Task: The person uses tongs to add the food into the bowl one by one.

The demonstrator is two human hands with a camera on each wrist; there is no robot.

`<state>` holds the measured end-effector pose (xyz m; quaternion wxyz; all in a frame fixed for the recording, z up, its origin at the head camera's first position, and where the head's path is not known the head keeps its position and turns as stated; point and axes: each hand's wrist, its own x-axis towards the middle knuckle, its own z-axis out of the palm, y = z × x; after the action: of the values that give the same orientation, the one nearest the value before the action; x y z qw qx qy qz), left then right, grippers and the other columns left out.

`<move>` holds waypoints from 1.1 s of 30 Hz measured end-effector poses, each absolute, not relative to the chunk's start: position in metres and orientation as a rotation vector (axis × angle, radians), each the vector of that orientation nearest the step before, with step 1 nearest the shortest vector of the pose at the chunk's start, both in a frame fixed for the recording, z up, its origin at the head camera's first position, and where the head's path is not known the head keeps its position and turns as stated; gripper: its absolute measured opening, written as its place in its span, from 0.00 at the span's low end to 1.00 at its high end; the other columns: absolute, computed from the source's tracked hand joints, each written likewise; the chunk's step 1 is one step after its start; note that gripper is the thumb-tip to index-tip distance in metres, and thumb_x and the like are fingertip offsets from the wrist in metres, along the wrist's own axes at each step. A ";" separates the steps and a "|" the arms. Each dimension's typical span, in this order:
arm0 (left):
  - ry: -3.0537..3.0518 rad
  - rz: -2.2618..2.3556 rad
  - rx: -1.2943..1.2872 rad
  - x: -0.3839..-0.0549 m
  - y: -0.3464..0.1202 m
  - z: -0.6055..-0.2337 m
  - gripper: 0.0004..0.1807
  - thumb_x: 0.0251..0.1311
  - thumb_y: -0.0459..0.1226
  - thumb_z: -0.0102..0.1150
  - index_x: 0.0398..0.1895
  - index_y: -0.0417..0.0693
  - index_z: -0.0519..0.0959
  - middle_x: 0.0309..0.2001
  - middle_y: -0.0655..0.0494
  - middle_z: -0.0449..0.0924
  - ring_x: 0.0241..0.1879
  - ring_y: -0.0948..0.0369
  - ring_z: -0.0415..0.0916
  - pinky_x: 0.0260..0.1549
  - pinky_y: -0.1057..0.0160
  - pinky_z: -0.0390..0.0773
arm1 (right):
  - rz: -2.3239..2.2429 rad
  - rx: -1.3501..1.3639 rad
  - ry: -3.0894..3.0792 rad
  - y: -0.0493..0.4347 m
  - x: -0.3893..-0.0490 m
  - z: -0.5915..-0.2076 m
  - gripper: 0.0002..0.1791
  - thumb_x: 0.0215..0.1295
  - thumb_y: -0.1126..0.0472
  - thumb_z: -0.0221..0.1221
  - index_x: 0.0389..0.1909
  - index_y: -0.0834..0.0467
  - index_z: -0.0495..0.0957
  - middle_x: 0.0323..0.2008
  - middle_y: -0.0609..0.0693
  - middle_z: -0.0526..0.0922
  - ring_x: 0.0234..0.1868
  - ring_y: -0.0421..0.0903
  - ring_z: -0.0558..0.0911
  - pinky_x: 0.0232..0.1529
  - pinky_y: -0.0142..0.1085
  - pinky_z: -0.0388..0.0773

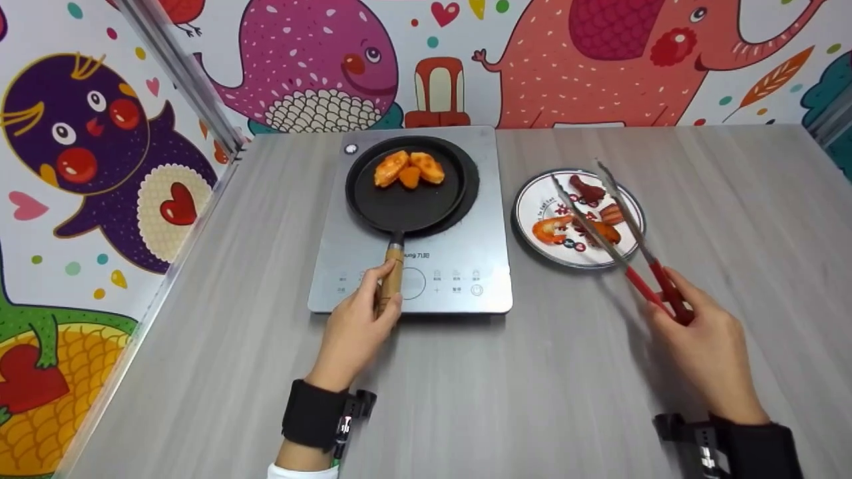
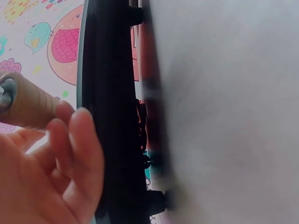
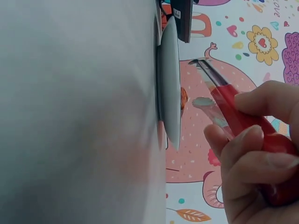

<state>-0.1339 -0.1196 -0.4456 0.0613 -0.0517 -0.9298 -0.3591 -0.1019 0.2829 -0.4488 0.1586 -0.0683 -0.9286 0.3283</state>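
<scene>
My left hand [image 1: 356, 326] grips the wooden handle [image 1: 394, 266] of a black frying pan [image 1: 399, 211], which sits on an induction cooker [image 1: 459, 246]. Two orange-brown food pieces [image 1: 391, 168] and a smaller orange one [image 1: 410, 177] lie in the pan. In my right hand [image 1: 709, 339] are metal tongs with red handles [image 1: 673, 293], their arms spread apart over a white plate [image 1: 523, 226]. On that plate rest a shrimp [image 1: 550, 231], a dark red piece [image 1: 587, 190], a striped bacon-like slice [image 1: 611, 213] and a browned piece [image 1: 606, 233]. Nothing shows between the tong tips.
A grey wood-grain table [image 1: 466, 399] carries the cooker and plate. Printed cartoon panels [image 1: 452, 53] stand along the back and left sides, close behind the cooker. The cooker's touch controls [image 1: 456, 283] face the near edge.
</scene>
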 end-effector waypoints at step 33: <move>-2.799 -1.097 -0.183 -0.134 -0.121 -0.444 0.24 0.59 0.48 0.48 0.60 0.69 0.62 0.46 0.55 0.77 0.33 0.63 0.75 0.30 0.60 0.73 | 0.855 -0.198 -2.703 0.277 -0.110 -0.446 0.27 0.57 0.52 0.58 0.56 0.60 0.71 0.43 0.67 0.77 0.30 0.57 0.73 0.22 0.38 0.63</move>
<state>-0.1336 -0.1211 -0.4444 0.0645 -0.0607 -0.9274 -0.3635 -0.1099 0.2769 -0.4462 0.1491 -0.0689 -0.9405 0.2976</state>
